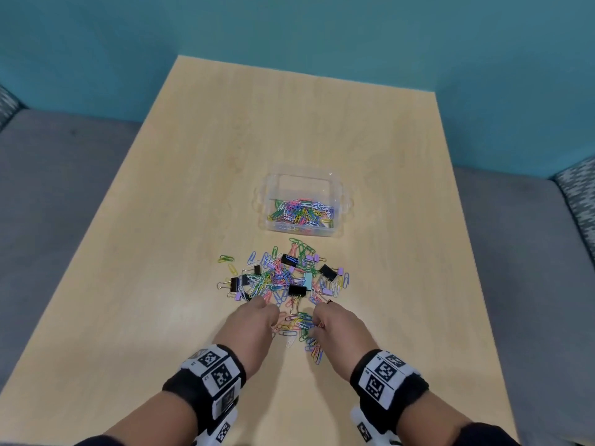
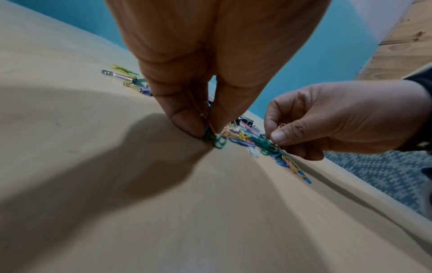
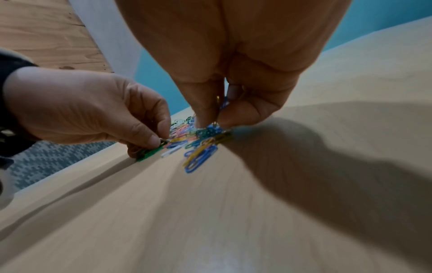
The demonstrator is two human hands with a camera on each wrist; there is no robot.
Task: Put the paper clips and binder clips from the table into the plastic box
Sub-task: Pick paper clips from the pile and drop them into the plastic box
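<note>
Mid-table (image 1: 193, 188), far from its edges: both hands (image 1: 254, 320) (image 1: 338, 323) pinching paper clips (image 1: 297, 323), plastic box (image 1: 302, 201) just beyond.

Beyond the far edge of the light wooden table (image 1: 225, 156) we see a plain teal wall (image 1: 322, 24). Along its left and right edges runs grey upholstered seating (image 1: 58, 188), with a cushion in a grey-and-white woven pattern (image 1: 576, 201) off the far right corner. In the wrist views we also make out knotty plywood boards (image 2: 406, 46) overhead.
</note>
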